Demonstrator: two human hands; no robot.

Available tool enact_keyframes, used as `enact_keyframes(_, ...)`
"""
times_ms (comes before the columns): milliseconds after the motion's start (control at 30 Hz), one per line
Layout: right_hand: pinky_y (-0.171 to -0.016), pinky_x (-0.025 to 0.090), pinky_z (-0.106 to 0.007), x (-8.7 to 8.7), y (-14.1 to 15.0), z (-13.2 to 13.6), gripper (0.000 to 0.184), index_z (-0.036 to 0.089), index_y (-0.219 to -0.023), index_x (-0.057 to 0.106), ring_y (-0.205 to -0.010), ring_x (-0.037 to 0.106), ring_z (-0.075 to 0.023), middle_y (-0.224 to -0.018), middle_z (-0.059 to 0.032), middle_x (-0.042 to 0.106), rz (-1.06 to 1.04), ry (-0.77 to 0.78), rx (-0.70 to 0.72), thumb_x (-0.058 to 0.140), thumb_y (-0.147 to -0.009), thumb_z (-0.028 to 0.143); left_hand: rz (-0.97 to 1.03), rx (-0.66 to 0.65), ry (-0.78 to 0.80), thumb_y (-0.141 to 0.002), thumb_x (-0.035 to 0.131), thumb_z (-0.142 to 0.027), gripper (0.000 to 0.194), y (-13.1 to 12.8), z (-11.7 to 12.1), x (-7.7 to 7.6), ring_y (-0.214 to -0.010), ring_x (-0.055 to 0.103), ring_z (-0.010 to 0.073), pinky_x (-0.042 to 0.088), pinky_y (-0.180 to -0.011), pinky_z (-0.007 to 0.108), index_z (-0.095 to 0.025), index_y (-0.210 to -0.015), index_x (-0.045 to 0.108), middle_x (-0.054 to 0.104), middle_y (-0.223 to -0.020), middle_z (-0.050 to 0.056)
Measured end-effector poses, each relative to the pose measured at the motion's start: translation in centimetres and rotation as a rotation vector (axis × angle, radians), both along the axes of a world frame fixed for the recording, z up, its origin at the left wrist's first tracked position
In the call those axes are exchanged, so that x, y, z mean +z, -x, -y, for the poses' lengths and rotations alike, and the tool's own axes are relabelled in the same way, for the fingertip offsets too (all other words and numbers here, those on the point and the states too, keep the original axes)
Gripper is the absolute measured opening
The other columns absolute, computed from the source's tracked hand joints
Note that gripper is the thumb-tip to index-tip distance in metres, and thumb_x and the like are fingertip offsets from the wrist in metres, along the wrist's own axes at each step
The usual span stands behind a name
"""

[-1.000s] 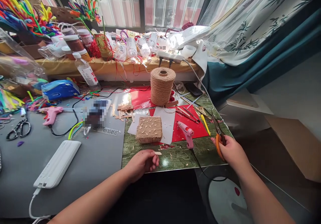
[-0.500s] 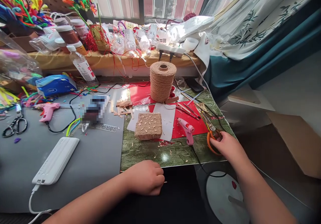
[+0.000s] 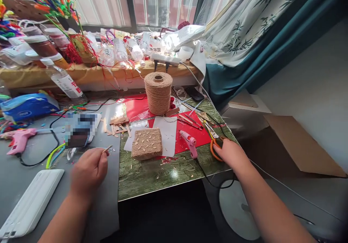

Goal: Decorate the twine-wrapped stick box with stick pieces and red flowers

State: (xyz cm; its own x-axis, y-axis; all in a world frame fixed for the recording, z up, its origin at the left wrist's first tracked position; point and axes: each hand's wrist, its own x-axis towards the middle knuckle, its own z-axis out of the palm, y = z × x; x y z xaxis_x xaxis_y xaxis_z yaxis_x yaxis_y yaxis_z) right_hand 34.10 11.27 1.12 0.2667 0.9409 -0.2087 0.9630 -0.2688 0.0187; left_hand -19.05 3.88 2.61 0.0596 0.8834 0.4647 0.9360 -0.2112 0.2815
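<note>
My left hand hovers over the grey mat, fingers pinched on a thin wooden stick that points up and right. My right hand rests on the green board at its right edge, fingers on the orange-handled scissors, which lie flat. Between the hands sits a small twine-wrapped box on white paper. A pink glue gun lies just left of my right hand. A large spool of jute twine stands behind the box.
A white power strip lies near left. A second pink glue gun and a blue packet sit at far left. Wooden sticks, red paper, bottles and pipe cleaners crowd the back. A curtain hangs at right.
My left hand moved left from the board's front edge to over the grey mat, holding a thin stick. My right hand laid the scissors down on the board. The view shifted right.
</note>
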Motion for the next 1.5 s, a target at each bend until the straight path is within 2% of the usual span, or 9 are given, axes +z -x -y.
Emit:
enact_keyframes(100,-0.072,0.049,-0.034,0.3,0.0,-0.7,0.046,0.01,-0.101,0.074,-0.085,0.075,-0.032,-0.093,-0.0238,0.077,0.006,0.087,0.042,0.057,-0.096,0.052,-0.165,0.185,0.022,-0.102,0.047,-0.029,0.023,1.6,-1.2,-0.9,-0.104,0.065,0.029,0.047,-0.087,0.038,-0.021,-0.101,0.069,0.074,-0.108,0.008)
enact_keyframes(300,-0.07,0.049,-0.035,0.2,-0.1,-2.4,0.041,0.011,-0.091,0.078,-0.082,0.075,-0.0318,-0.088,-0.0214,0.077,0.083,0.209,0.154,0.058,-0.095,0.048,-0.267,0.224,0.012,-0.103,0.048,-0.03,0.035,2.7,-1.8,-2.6,-0.103,0.064,0.0307,0.046,-0.095,0.042,-0.019,-0.128,0.07,0.075,-0.116,0.01)
enact_keyframes(700,-0.058,0.041,-0.034,1.1,-1.5,-1.9,0.033,0.017,-0.082,0.073,-0.073,0.071,-0.0302,-0.077,-0.0146,0.074,0.112,0.004,0.131,0.075,-0.081,0.05,-0.211,0.226,0.009,-0.102,0.051,-0.029,0.029,3.6,-1.9,-3.9,-0.106,0.064,0.0315,0.048,-0.098,0.045,-0.019,-0.118,0.072,0.076,-0.113,0.01)
enact_keyframes(867,-0.067,0.048,-0.033,1.8,1.9,1.6,0.018,0.022,-0.093,0.072,-0.078,0.069,-0.0243,-0.09,-0.0085,0.075,-0.326,-0.303,0.191,0.06,-0.093,0.036,-0.1,0.097,-0.128,-0.098,0.061,-0.026,0.023,3.5,-1.7,-3.9,-0.1,0.068,0.0288,0.05,-0.097,0.044,-0.023,-0.117,0.073,0.077,-0.109,0.008)
enact_keyframes(967,-0.074,0.054,-0.034,1.0,5.6,3.6,0.03,0.021,-0.109,0.069,-0.085,0.069,-0.025,-0.101,-0.0095,0.074,-0.724,-0.386,0.243,0.064,-0.093,0.046,-0.048,0.047,-0.202,-0.093,0.07,-0.025,0.015,3.3,-1.5,-3.7,-0.094,0.069,0.0275,0.052,-0.094,0.044,-0.024,-0.107,0.075,0.078,-0.101,0.007)
enact_keyframes(1067,-0.078,0.055,-0.037,-0.5,8.5,4.1,0.05,0.021,-0.127,0.063,-0.092,0.068,-0.0269,-0.114,-0.0118,0.072,-0.836,-0.417,0.223,0.074,-0.086,0.048,-0.038,-0.027,-0.281,-0.088,0.076,-0.024,0.011,2.6,-1.1,-2.7,-0.09,0.07,0.0268,0.054,-0.09,0.043,-0.023,-0.098,0.073,0.077,-0.095,0.007)
enact_keyframes(1200,-0.083,0.054,-0.04,-1.9,9.8,3.5,0.031,0.019,-0.11,0.067,-0.092,0.067,-0.0277,-0.105,-0.0105,0.072,-0.93,-0.419,0.243,0.071,-0.089,0.042,-0.029,-0.305,-0.268,-0.084,0.078,-0.014,0.019,-1.6,0.5,-0.3,-0.084,0.07,0.0217,0.055,-0.084,0.038,-0.023,-0.097,0.068,0.076,-0.093,0.004)
enact_keyframes(1367,-0.078,0.055,-0.036,-2.9,9.5,3.6,0.034,0.019,-0.116,0.066,-0.084,0.065,-0.0242,-0.097,-0.0082,0.071,-1.206,-0.492,0.133,0.066,-0.093,0.043,-0.086,-0.662,-0.002,-0.094,0.064,-0.013,0.023,-12.7,2.9,1.2,-0.091,0.067,0.0216,0.054,-0.084,0.038,-0.022,-0.115,0.063,0.075,-0.106,0.007)
enact_keyframes(1500,-0.062,0.053,-0.03,-3.5,9.3,3.7,0.039,0.02,-0.114,0.065,-0.064,0.057,-0.0163,-0.084,-0.0015,0.064,-1.428,-0.5,-0.022,0.073,-0.088,0.047,-0.312,-0.689,0.264,-0.094,0.056,-0.013,0.028,-20.9,1.5,0.5,-0.097,0.065,0.0263,0.053,-0.083,0.04,-0.018,-0.12,0.064,0.071,-0.108,0.011)
